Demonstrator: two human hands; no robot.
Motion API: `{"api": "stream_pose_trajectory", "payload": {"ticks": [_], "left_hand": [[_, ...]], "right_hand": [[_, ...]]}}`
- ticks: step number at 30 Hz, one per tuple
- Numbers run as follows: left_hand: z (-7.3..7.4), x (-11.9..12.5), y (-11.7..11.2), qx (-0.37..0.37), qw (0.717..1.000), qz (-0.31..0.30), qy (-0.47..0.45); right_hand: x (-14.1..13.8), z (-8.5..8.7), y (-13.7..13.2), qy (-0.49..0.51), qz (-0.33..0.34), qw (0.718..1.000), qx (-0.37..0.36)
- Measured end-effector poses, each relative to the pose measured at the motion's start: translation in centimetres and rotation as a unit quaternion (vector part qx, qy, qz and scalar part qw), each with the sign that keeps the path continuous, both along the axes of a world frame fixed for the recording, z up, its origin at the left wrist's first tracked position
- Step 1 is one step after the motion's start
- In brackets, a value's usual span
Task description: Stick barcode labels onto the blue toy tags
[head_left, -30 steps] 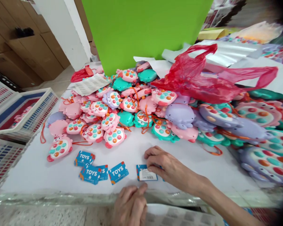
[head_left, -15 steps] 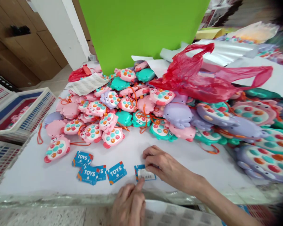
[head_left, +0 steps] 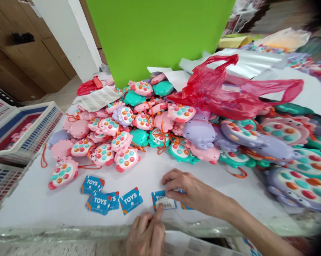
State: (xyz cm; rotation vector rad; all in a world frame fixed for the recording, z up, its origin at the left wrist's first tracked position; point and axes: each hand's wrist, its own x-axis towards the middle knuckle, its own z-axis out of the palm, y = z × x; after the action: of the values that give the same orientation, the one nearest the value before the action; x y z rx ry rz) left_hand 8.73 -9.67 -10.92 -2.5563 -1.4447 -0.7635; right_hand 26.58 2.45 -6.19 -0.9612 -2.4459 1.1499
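- White table point(head_left: 29, 202) under everything, reaching from the near edge to the far clutter.
- At the near edge, left hand point(head_left: 146, 233), fingers loosely together, gripping nothing, one fingertip touching the lower edge of a blue card point(head_left: 162, 202).
- Just beyond, right hand point(head_left: 188, 188), fingers bent down onto the same card; pinching or only pressing, cannot tell.
- Card flat on the table between both hands, white barcode label facing up; corner of a second card point(head_left: 186, 207) peeking out beneath the right wrist.
- To the left, loose cards point(head_left: 109, 197) printed TOYS, overlapping one another, well apart from either hand.
- Looks like an early stage: one card under the fingers, the others lying untouched, no card seen on any toy.
- Farther back, heap of toys point(head_left: 149, 121) in pink, teal and purple, filling the table's middle and right, orange cords tangled through the pile.
- Red bag point(head_left: 229, 92) draped over the heap's right side, hiding whatever lies beneath.
- Off the table's left side, basket point(head_left: 24, 124); behind it all, green board point(head_left: 160, 32) and brown boxes point(head_left: 24, 60).
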Motion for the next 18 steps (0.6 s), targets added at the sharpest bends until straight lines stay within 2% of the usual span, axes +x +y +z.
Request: {"api": "stream_pose_trajectory", "payload": {"ticks": [2, 4, 9, 11, 18], "left_hand": [[-0.2, -0.1, 0.1, 0.013, 1.000, 0.001, -0.001], [-0.3, 0.0, 0.1, 0.023, 1.000, 0.002, 0.002], [-0.6, 0.2, 0.0, 0.039, 0.999, 0.012, 0.004], [-0.7, 0.2, 0.0, 0.046, 0.999, 0.015, -0.001], [-0.9, 0.2, -0.1, 0.046, 0.999, 0.019, -0.003]], "right_hand": [[0.3, 0.0, 0.3, -0.003, -0.020, 1.000, -0.020], [0.1, -0.1, 0.2, -0.018, -0.057, 0.998, -0.007], [-2.4, -0.7, -1.0, -0.137, -0.092, 0.975, 0.149], [-2.9, -0.9, -1.2, -0.157, -0.113, 0.964, 0.181], [-0.6, -1.2, -2.9, -0.139, -0.140, 0.957, 0.211]]}}
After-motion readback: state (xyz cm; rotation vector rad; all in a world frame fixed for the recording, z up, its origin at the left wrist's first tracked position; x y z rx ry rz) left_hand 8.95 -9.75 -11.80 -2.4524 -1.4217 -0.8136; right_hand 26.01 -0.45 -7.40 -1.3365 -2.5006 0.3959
